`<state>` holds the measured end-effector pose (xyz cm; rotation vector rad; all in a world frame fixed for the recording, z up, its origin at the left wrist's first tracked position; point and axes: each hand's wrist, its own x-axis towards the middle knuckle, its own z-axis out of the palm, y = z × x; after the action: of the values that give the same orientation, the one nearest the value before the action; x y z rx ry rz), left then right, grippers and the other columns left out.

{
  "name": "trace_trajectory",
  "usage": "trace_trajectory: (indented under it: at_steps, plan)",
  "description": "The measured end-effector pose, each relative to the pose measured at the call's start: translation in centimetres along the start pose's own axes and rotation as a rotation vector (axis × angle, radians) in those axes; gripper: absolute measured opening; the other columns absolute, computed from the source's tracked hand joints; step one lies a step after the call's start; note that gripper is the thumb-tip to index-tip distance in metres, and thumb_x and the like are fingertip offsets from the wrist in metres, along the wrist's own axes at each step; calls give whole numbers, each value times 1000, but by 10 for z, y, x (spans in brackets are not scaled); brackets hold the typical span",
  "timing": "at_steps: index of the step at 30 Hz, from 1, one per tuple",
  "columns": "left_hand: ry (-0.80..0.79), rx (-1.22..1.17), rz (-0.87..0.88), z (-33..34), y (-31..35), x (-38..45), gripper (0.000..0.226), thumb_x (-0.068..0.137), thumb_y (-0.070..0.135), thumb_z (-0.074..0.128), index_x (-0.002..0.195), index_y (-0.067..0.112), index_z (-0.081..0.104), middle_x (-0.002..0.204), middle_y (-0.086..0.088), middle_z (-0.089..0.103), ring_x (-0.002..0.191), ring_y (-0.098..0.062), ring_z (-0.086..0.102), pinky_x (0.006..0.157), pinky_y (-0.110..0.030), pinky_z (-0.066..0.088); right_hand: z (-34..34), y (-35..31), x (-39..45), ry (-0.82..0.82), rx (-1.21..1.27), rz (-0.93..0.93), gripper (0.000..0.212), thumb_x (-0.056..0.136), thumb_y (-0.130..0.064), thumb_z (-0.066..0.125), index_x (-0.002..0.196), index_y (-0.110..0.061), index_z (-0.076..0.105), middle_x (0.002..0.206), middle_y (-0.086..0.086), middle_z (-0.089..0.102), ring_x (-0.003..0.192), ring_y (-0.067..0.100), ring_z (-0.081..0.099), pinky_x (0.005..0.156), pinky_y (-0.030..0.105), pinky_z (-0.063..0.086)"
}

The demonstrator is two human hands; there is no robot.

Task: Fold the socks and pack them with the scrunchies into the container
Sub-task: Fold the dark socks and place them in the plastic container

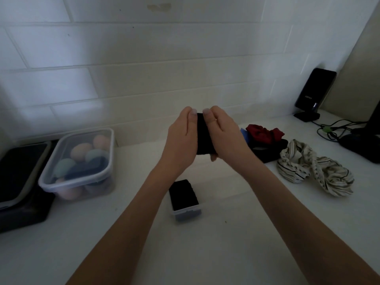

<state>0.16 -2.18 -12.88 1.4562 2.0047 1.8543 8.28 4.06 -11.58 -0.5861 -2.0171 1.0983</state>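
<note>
Fingers (193, 113) of both hands are wrapped round a black sock (203, 134), folded into a small soft block, held up in the air above the surface (226, 243). Left hand (181, 140) cups one side, right hand (223, 133) cups the other, w/ both thumbs pressed on the top edge. Sock looks fuzzy & thick.

Below the hands, near the middle, sits a small clear plastic container (186, 211), box shaped, w/ something black and soft already inside.

On the right lies a red scrunchie (265, 133), crinkly, on top of a flat black cloth (269, 154). Just beside it is a bit of blue (245, 135); can't tell what. Nearer is a striped cream scrunchie (314, 169), big & floppy, all bunched up.

On the left is a clear lidded tub (82, 161) full of smooth egg shapes, pink, peach & pale blue. Next to it a dark tray (20, 182). Far right, a shiny black speaker (312, 93) w/ wires (333, 128). White tile wall (144, 58) behind.
</note>
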Motion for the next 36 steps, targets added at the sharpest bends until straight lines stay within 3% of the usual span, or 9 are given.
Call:
trace_trajectory:
  at_steps: [2, 7, 13, 19, 22, 25, 28, 32, 36]
  plan:
    - [-45, 9, -21, -7, -3, 4, 34, 100, 23, 33, 66, 20, 40, 62, 2, 43, 56, -13, 44, 53, -34, 38, -14, -2, 4, -165, 31, 57, 21, 98, -27, 42, 87, -10, 46, 62, 7, 53, 42, 16, 52, 34, 22, 38]
    - [-74, 8, -63, -18, -3, 9, 38, 97, 26, 41, 69, 9, 60, 43, 3, 42, 36, -6, 43, 37, -22, 41, -46, -4, 6, -488, -93, 226, 11, 94, -23, 52, 88, -14, 52, 72, 8, 64, 61, 19, 62, 57, 30, 56]
    - [-34, 155, 31, -13, -6, 5, 38, 94, 31, 45, 65, 13, 61, 44, 2, 48, 45, -21, 55, 50, -41, 53, -42, -5, -9, -945, -349, 483, 18, 92, -8, 54, 109, -15, 49, 95, 15, 68, 80, 26, 71, 72, 37, 61]
    - [-47, 221, 90, -8, -6, 2, 38, 94, 32, 44, 64, 15, 60, 51, -8, 54, 51, -29, 57, 54, -48, 52, -20, 5, -24, -768, -693, 252, 30, 86, -25, 63, 110, -22, 45, 94, 0, 60, 77, 14, 58, 80, 36, 54]
    - [-68, 224, 112, -7, -7, -1, 37, 94, 32, 44, 65, 15, 59, 49, -4, 53, 49, -25, 56, 54, -43, 51, -12, 9, -31, -678, -587, 234, 30, 84, -19, 65, 104, -20, 43, 91, 11, 67, 76, 25, 68, 73, 41, 59]
    - [-79, 258, 128, -5, -9, -1, 36, 94, 31, 45, 65, 15, 60, 45, 7, 44, 45, -14, 47, 55, -32, 42, -10, 9, -30, -628, -588, 156, 25, 84, -17, 66, 102, -17, 48, 79, 5, 65, 63, 19, 67, 60, 29, 59]
    - [-69, 278, 133, -6, -11, 0, 37, 93, 32, 45, 64, 15, 60, 43, 9, 44, 47, -15, 51, 55, -32, 43, -12, 8, -27, -682, -605, 166, 20, 83, -21, 68, 101, -21, 59, 71, -9, 55, 53, 8, 60, 51, 17, 51]
    - [-64, 308, 140, -3, -12, -1, 37, 94, 29, 46, 66, 11, 61, 41, 11, 40, 44, -11, 45, 51, -28, 35, -12, 10, -24, -798, -615, 256, 35, 79, -28, 72, 113, -23, 65, 91, 4, 69, 62, 14, 67, 65, 26, 59]
    - [-80, 354, 171, -2, -12, -2, 37, 94, 30, 45, 67, 9, 60, 45, 8, 40, 45, -14, 41, 50, -26, 30, -16, 4, -27, -907, -720, 236, 50, 77, -35, 73, 124, -31, 56, 96, -5, 69, 69, 8, 62, 78, 30, 57]
